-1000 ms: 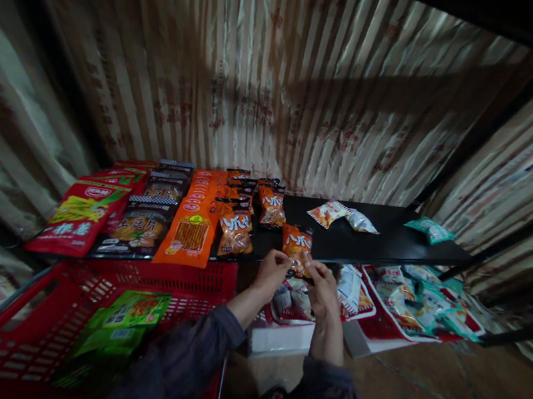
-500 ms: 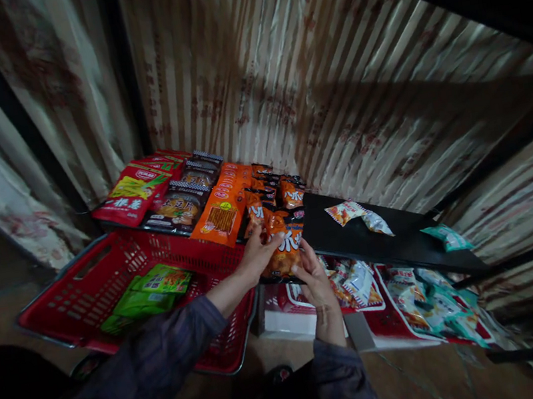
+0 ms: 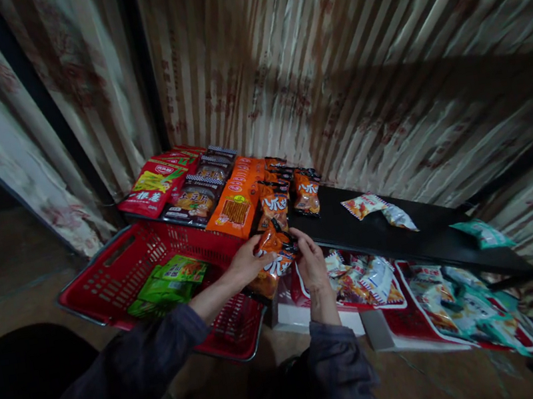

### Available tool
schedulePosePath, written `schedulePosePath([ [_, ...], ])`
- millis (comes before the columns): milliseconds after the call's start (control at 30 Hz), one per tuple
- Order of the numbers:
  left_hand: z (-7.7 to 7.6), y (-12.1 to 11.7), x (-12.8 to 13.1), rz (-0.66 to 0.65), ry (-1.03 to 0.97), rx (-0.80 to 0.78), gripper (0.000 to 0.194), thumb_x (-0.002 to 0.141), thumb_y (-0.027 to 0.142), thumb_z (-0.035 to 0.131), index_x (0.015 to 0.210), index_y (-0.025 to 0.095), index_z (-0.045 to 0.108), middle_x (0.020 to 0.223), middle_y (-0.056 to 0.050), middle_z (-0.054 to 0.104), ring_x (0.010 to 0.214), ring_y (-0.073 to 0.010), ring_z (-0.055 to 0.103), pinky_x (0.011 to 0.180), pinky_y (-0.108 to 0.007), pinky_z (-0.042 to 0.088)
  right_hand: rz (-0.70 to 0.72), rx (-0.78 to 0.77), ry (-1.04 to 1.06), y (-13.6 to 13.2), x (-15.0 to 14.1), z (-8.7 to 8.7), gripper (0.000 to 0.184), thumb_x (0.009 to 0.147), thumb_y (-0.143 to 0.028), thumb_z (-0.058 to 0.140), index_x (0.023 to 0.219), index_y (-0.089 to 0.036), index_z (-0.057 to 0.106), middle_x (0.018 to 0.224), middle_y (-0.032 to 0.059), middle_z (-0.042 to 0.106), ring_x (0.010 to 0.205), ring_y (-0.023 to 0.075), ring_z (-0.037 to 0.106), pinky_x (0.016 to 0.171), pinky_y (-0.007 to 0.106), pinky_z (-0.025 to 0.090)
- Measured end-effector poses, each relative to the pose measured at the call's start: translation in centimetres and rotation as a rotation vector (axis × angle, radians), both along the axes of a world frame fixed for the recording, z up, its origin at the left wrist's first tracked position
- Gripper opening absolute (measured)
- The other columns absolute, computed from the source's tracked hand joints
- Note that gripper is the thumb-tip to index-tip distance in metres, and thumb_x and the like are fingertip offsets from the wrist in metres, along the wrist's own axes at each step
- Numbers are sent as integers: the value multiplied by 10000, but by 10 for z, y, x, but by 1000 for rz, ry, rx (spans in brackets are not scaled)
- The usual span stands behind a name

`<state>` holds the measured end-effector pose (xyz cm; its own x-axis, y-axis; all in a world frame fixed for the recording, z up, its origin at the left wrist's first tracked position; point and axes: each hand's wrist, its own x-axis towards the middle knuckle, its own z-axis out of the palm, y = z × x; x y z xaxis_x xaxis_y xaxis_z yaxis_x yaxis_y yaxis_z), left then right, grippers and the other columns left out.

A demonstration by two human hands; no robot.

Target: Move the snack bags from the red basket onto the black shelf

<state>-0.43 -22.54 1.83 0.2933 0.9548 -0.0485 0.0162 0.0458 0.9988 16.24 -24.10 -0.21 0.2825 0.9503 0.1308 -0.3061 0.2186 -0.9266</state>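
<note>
Between my two hands, an orange-and-black snack bag (image 3: 276,262) hangs tilted in front of the shelf edge. My left hand (image 3: 250,260) grips its left side, fingers closed on the wrapper. At the bag's upper right corner, my right hand (image 3: 310,256) pinches the black end. Just behind, matching snack bags (image 3: 275,205) stand in a row on the black shelf (image 3: 334,215), with another such bag (image 3: 307,194) to their right. A larger orange bag (image 3: 236,207) lies left of the row.
Dark bags (image 3: 193,199) and red bags (image 3: 156,188) occupy the shelf's left end. Small white packets (image 3: 364,205) and a teal packet (image 3: 482,234) lie rightward. Below stand a red basket (image 3: 107,278) holding green packets (image 3: 168,284) and bins of packets (image 3: 460,304).
The held snack bag has come down from the shelf edge, turned and tilted in my hands. My right hand has shifted to its upper corner. The view has swung left.
</note>
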Motion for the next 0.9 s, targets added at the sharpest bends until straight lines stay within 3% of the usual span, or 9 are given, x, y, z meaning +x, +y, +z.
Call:
schedulePosePath([
  [100,-9,2,-1,-18,23,9,473,674,331,739,1112,180,644,1024,-33,742,935,-226,676,844,-334,533,-94,-34,-26,7,0,-4,297,667,-459,779,793,-192,741,806,0,729,777,143,613,770,274,468],
  [233,-17,3,-3,-58,-25,-20,522,638,381,773,1096,164,651,1020,-41,744,938,-236,677,859,-351,530,-190,-79,21,16,-1,-13,335,614,-490,803,645,-177,689,611,-48,638,603,94,520,638,233,431],
  [600,-11,-11,-18,-170,-154,-246,603,610,458,831,1103,165,642,1055,-77,745,922,-237,702,835,-360,545,-243,-112,86,25,-4,-15,388,577,-519,824,637,-181,643,593,-52,621,576,101,540,603,245,460],
  [733,-5,-15,-27,-75,-183,-237,575,586,472,844,1029,162,650,1007,-66,751,895,-230,704,794,-344,553,-127,-64,30,21,-11,-11,400,661,-576,765,765,-197,687,715,-25,687,674,119,605,648,243,492],
  [900,13,-6,-31,112,-279,-189,583,588,482,838,1037,162,649,1024,-68,741,897,-220,696,773,-329,559,187,-113,90,11,-17,-6,567,642,-629,778,1023,-217,696,848,37,750,738,173,688,699,300,557],
])
